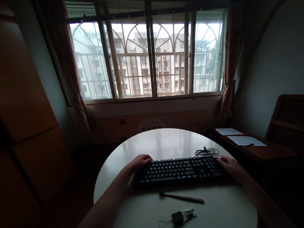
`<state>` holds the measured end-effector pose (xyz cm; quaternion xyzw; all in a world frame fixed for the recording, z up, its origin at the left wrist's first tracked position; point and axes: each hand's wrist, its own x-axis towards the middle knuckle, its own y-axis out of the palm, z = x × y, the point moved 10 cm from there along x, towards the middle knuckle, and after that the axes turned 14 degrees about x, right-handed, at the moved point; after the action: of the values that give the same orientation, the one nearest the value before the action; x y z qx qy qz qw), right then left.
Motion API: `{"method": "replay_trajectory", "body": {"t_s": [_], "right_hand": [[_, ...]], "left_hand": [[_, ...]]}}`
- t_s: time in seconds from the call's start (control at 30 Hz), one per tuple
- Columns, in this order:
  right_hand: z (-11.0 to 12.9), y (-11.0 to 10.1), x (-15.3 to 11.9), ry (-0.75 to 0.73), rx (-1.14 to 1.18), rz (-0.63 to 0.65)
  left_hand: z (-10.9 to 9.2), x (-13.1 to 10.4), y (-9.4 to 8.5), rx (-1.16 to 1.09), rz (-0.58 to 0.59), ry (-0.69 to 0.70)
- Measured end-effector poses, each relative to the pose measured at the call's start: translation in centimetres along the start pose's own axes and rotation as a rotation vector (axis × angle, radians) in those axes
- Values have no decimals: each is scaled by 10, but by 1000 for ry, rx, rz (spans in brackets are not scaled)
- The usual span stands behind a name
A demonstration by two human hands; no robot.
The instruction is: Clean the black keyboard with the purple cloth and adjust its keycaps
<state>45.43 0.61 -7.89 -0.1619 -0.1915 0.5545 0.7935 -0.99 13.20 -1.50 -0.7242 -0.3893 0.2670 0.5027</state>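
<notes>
A black keyboard [175, 170] is on the round white table [148, 143], keys facing up. At its left end, my left hand [141, 161] is closed on the far corner, the thumb along the edge. My right hand [228, 165] grips the right end, its thumb by the number keys. The fingers underneath are hidden on both sides. Behind the keyboard's right part lies a coiled black cable [206, 151]. Nearer to me rests a thin brush [182, 197] resembling a toothbrush. Closest is a small dark block [177, 217] with wire loops on one side and pale prongs on the other.
On the right, a brown wooden bench or low table [276, 150] carries paper sheets [246, 140] and a small dark item. A wooden cabinet [39, 160] stands at the left. Ahead is a barred window [151, 59] between tied curtains [228, 93].
</notes>
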Motion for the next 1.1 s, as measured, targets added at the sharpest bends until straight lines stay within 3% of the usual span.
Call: {"method": "replay_trajectory", "body": {"t_s": [0.77,1.1], "right_hand": [[9,0,-6,-11,-17,-22],[-2,2,1,32,61,18]], "left_hand": [[-2,-1,-1,9,-5,-1],[1,1,1,7,2,1]]}}
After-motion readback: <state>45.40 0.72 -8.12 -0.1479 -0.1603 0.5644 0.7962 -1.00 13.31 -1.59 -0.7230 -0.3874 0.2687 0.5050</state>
